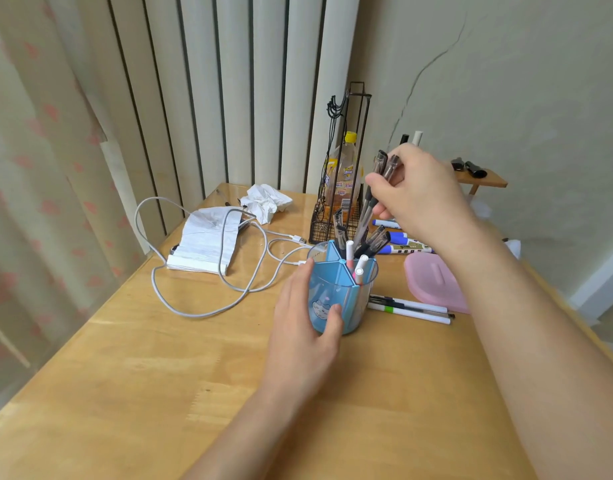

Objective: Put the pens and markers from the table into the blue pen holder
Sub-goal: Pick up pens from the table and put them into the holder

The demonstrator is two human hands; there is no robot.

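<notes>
- Several pens already stand in the blue pen holder [339, 292], near the middle of the table [132, 358].
- Its left side is clasped by the left hand [307, 318], likely to steady it.
- Right hand [422, 199] is closed on a bundle of capped pens [374, 199], angled down into a compartment.
- More pens and blue markers [402, 249] lie beside the holder.

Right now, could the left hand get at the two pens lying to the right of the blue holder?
Probably not easily. The left hand is wrapped around the blue pen holder, which stands between it and the two pens, and the right forearm crosses above them.
</notes>
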